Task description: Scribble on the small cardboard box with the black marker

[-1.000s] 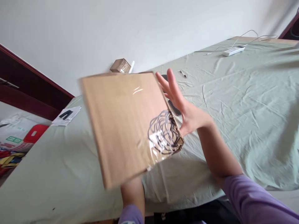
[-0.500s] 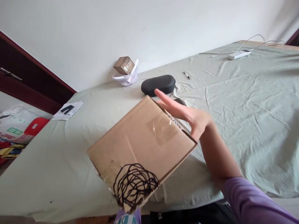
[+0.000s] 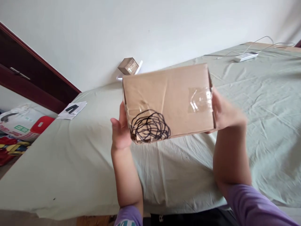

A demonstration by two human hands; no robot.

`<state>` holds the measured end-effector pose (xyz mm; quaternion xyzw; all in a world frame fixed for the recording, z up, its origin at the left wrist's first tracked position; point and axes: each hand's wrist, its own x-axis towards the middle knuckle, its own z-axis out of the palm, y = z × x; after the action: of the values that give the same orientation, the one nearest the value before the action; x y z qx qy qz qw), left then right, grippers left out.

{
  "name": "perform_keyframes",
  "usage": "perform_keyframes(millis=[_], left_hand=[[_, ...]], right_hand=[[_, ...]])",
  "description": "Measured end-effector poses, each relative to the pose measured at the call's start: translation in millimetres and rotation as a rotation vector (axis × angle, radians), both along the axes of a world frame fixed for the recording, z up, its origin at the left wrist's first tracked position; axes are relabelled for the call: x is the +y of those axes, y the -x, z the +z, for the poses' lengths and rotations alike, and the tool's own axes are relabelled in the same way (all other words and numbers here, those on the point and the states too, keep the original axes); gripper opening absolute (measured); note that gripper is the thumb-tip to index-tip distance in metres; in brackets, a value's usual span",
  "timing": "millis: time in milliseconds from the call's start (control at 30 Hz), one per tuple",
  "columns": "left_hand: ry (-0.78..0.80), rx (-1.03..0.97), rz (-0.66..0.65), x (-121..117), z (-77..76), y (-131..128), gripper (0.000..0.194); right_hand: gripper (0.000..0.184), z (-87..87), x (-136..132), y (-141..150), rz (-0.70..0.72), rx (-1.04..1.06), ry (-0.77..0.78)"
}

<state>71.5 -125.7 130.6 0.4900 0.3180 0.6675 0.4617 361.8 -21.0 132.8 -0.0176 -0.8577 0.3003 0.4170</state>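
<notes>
A brown cardboard box [image 3: 174,100] is held up in front of me, above the cloth-covered surface, its long side nearly level. Black scribbled loops mark its lower left corner, and clear tape crosses its right end. My left hand [image 3: 121,131] presses against the box's left end, thumb sticking out and some fingers hidden behind it. At the opposite end, my right hand [image 3: 225,110] grips the box; it is somewhat blurred and its fingertips are hidden.
A pale green cloth [image 3: 94,175] covers the wide surface. Near the wall sits a smaller cardboard box [image 3: 128,66]. Papers [image 3: 72,110] with a black object lie at the left edge. A white power strip [image 3: 245,57] with cables is far right. Bags [image 3: 23,125] stand lower left.
The box has turned from a slant to nearly level and risen, now covering the black case. My left hand, hidden before, shows at its left end. My right hand has moved right and slightly down.
</notes>
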Motion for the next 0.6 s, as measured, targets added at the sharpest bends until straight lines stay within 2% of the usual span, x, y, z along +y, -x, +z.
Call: perform_keyframes(millis=[67,133,233,367,500,600], left_hand=[[-0.036,0.07,0.079,-5.2,-3.8,-0.8,0.073],[-0.043,0.126,0.129,-13.1,-5.1,-0.8,0.069],[-0.017,0.13,0.065,-25.0,-3.5,1.9,0.068],[0.05,0.131,-0.042,-34.1,1.1,9.4,0.061],[0.065,0.163,-0.067,-36.3,4.2,12.1,0.059],[0.083,0.217,-0.01,-36.4,4.0,8.5,0.059]], right_hand=[[0.135,1.4,-1.2,7.2,0.053,-0.036,-0.021],[0.128,3.7,-2.9,12.4,0.093,-0.038,-0.052],[0.125,3.8,-2.6,13.9,0.099,-0.054,-0.071],[0.141,-4.3,3.0,11.9,0.03,-0.091,0.015],[0.141,-8.5,5.5,14.8,0.039,-0.082,0.044],[0.136,-9.7,5.1,16.8,0.027,-0.051,0.088]])
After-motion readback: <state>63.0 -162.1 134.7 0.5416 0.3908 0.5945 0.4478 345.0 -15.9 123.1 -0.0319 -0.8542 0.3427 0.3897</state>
